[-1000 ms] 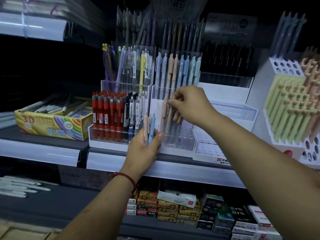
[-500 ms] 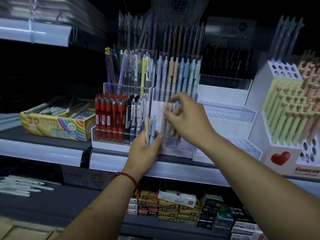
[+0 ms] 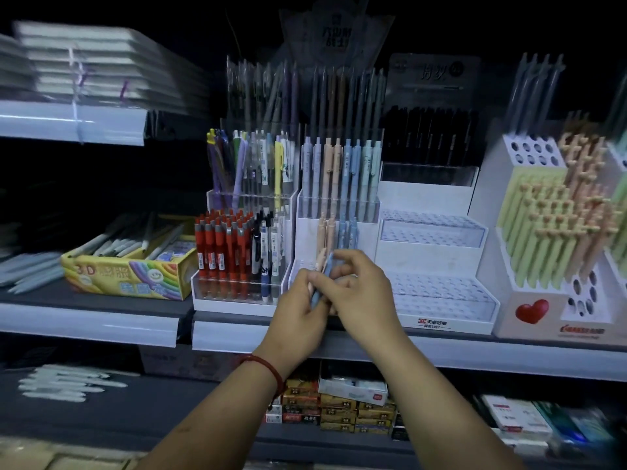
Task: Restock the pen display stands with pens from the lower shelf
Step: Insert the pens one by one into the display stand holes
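My left hand (image 3: 300,301) grips a small bunch of pastel pens (image 3: 322,269), peach and blue, upright in front of the clear tiered pen stand (image 3: 307,232). My right hand (image 3: 364,295) has come against the left hand, and its fingers pinch the blue pen in the bunch. A few peach and blue pens (image 3: 336,232) stand in the stand's middle tier, and its upper tier holds a full row of pastel pens (image 3: 341,164). The stand's lowest tier is hidden behind my hands.
Left of the stand is an acrylic stand with red pens (image 3: 224,249). A white stepped stand (image 3: 437,262) with bare holes sits to the right, then a stand with a red heart (image 3: 531,310). A colourful pen box (image 3: 132,273) lies at left. Small boxes (image 3: 339,407) fill the lower shelf.
My right hand has left the stand's middle tier, where pens now stand, and dropped down to the bunch in my left hand. The view has shifted slightly.
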Available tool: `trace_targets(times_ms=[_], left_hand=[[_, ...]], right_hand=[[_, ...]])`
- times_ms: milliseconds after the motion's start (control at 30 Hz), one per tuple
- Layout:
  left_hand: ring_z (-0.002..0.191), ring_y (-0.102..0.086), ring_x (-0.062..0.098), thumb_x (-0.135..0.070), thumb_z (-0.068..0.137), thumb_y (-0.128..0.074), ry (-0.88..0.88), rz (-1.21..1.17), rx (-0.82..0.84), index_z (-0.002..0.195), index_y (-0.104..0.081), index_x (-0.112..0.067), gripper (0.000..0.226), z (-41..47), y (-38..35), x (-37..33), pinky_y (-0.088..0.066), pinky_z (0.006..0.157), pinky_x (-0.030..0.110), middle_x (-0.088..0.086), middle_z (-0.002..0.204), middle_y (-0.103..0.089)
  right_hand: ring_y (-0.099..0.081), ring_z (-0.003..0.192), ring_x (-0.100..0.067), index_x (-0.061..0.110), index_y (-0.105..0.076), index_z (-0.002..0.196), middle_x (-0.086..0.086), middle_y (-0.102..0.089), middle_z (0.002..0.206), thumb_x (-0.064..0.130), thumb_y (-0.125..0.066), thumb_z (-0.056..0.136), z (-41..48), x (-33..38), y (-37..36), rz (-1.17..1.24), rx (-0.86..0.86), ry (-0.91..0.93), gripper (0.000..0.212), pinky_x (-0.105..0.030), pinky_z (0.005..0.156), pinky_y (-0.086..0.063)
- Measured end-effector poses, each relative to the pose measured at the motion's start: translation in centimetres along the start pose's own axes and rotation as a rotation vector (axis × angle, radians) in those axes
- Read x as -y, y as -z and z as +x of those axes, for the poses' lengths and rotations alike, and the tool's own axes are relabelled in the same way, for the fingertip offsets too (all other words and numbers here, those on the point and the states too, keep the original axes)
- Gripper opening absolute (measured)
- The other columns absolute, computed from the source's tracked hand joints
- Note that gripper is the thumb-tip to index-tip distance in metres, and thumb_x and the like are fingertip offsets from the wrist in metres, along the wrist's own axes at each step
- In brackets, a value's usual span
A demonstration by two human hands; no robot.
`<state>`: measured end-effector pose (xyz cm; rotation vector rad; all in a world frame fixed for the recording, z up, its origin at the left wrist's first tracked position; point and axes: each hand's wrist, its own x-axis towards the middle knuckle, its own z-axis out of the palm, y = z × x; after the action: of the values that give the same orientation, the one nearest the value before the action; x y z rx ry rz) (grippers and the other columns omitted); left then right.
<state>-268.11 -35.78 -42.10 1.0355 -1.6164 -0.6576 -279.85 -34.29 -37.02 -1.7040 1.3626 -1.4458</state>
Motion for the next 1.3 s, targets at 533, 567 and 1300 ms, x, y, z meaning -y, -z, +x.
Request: trace_targets(times_ms=[533,567,1300], left_hand=[[0.046,-0.021,0.01,-0.03,0.103,-0.047,0.477,-0.418,0.11,0.101,-0.05,-0.019,0.011,0.5,4.8,-4.8,-0.015,0.046,0.024,-0.005,0.067,-0.03],[0.047,-0.019,0.011,-0.027,0.105,-0.042,0.482,-0.445,0.096,0.105,-0.054,-0.017,0.015,0.8,5.0,-5.0,-0.013,0.047,0.024,-0.004,0.067,-0.028],[0.089,-0.073,0.004,-0.02,0.107,-0.053,0.161,-0.313,-0.024,0.119,-0.07,-0.022,0.02,3.1,5.5,-6.8,-0.059,0.089,0.029,0.001,0.109,-0.07]], right_hand=[[-0.067,0.062,-0.012,0.005,-0.071,0.099,-0.009,-0.071,0.083,0.004,-0.067,0.096,1.4,2.3,5.0,0.368,-0.338,-0.047,0.005,-0.026,0.064,-0.061],[-0.067,0.061,-0.011,0.006,-0.071,0.101,-0.009,-0.071,0.084,0.005,-0.066,0.097,1.9,2.3,5.1,0.268,-0.32,-0.01,0.006,-0.026,0.066,-0.061],[-0.072,0.079,-0.03,0.008,-0.068,0.102,-0.016,-0.071,0.091,0.013,-0.073,0.092,7.6,1.0,2.3,-0.45,-0.086,0.152,0.013,-0.042,0.082,-0.061]])
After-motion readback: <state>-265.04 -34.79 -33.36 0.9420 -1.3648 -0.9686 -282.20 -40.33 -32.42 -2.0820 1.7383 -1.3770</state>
